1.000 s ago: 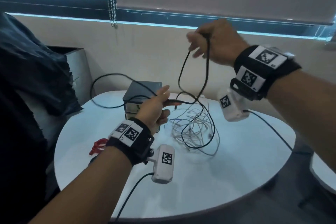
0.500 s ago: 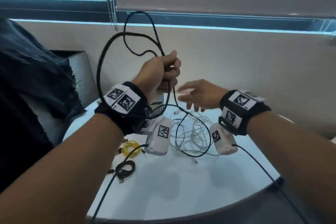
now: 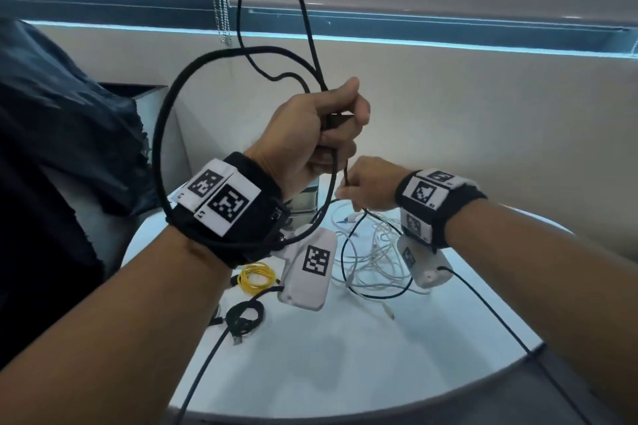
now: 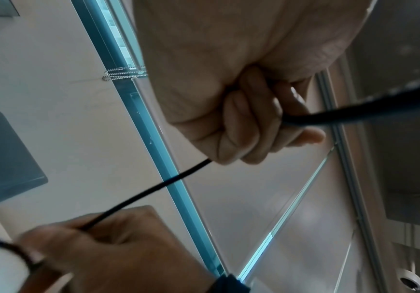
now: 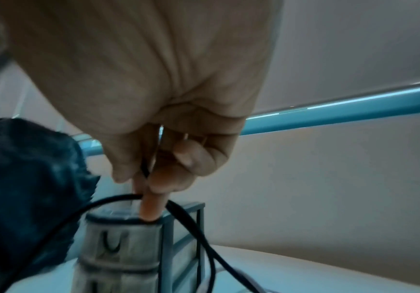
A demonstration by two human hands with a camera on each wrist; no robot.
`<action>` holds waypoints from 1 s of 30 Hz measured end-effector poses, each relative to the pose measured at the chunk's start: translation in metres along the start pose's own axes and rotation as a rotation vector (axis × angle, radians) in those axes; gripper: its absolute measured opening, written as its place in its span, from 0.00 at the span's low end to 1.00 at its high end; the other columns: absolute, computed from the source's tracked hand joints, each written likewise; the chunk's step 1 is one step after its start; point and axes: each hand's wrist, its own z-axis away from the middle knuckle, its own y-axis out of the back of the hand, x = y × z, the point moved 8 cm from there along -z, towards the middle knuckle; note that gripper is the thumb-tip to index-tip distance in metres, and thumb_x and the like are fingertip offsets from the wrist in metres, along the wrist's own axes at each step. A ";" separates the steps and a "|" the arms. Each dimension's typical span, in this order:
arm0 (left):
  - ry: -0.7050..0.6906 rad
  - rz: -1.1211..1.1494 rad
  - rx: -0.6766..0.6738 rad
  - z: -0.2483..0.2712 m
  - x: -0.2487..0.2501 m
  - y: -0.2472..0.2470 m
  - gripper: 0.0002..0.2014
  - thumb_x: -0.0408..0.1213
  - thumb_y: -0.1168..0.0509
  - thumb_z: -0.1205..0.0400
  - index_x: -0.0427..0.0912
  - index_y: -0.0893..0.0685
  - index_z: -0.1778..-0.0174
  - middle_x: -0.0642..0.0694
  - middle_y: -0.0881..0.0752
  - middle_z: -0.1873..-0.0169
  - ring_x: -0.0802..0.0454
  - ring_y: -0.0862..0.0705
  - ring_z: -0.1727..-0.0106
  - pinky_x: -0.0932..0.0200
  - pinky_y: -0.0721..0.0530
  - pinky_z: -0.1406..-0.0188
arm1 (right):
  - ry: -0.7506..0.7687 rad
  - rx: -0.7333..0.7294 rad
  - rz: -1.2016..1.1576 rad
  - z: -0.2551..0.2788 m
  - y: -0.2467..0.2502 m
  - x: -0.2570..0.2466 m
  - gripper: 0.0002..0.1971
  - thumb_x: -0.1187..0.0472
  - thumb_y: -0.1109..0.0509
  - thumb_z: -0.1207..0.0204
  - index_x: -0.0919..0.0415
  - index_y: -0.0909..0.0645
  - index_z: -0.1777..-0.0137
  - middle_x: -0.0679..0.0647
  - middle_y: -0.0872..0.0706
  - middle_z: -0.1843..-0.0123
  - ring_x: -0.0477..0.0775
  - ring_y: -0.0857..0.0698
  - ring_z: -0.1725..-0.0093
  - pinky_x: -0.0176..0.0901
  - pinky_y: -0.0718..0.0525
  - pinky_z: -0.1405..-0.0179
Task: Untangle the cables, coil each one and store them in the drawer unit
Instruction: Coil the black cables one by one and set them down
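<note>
My left hand point(image 3: 324, 134) is raised in a fist and grips several loops of a black cable point(image 3: 162, 134) that arc up and round my left wrist. In the left wrist view the left hand point(image 4: 251, 126) is curled tight on the black cable point(image 4: 354, 113). Just below, my right hand point(image 3: 369, 188) pinches the same cable's thin trailing strand; the right wrist view shows the right hand point(image 5: 151, 178) pinching it. A tangle of white cables point(image 3: 376, 252) lies on the table under my right wrist. The drawer unit point(image 5: 138, 251) stands behind my hands, mostly hidden in the head view.
On the round white table point(image 3: 345, 373) lie a coiled yellow cable point(image 3: 257, 275) and a coiled black cable point(image 3: 243, 316) at front left. Dark fabric point(image 3: 62, 128) hangs at the left. A wall and a window blind with a bead chain point(image 3: 221, 3) stand behind.
My right hand dropped from high above the table and has closed on the strand under my left hand. My left hand rose from the table, holding looped black cable.
</note>
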 end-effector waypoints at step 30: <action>0.471 -0.425 0.491 0.044 -0.159 0.062 0.19 0.42 0.45 0.12 0.43 0.11 0.59 0.48 0.30 0.76 0.53 0.38 0.77 0.62 0.41 0.79 | -0.323 0.724 0.177 0.029 0.188 0.064 0.12 0.54 0.27 0.22 0.62 0.10 0.47 0.63 0.11 0.48 0.68 0.14 0.47 0.48 0.18 0.51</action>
